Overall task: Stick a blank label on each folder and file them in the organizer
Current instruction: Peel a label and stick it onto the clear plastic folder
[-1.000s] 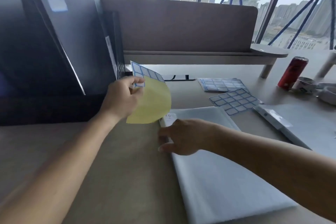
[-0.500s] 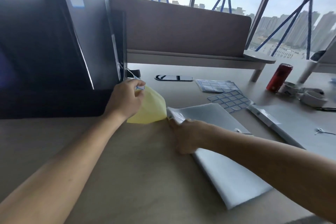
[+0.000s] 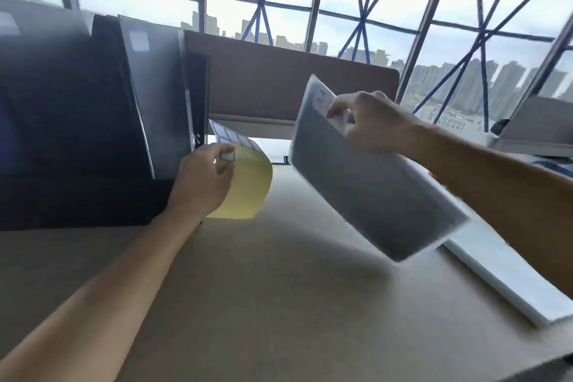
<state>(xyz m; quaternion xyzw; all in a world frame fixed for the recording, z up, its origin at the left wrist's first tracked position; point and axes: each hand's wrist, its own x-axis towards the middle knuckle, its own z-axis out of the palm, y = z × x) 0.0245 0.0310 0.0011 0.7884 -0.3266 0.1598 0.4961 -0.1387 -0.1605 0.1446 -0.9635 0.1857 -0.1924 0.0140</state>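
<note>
Above desk [image 3: 279, 304] | right fingers [image 3: 341, 107] pinch tilted, blurred grey folder [image 3: 372, 189] | left fingers [image 3: 214, 150] pinch curled yellow-backed label sheet [image 3: 248, 189]

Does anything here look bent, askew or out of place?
The label sheet in the left hand is curled over, showing its yellow backing. The grey folder hangs tilted in the right hand. Nothing looks damaged.

Grey folder [image 3: 372, 183], yellow-backed label sheet [image 3: 248, 189] with blue-outlined grid, tan desk [image 3: 279, 304]
</note>
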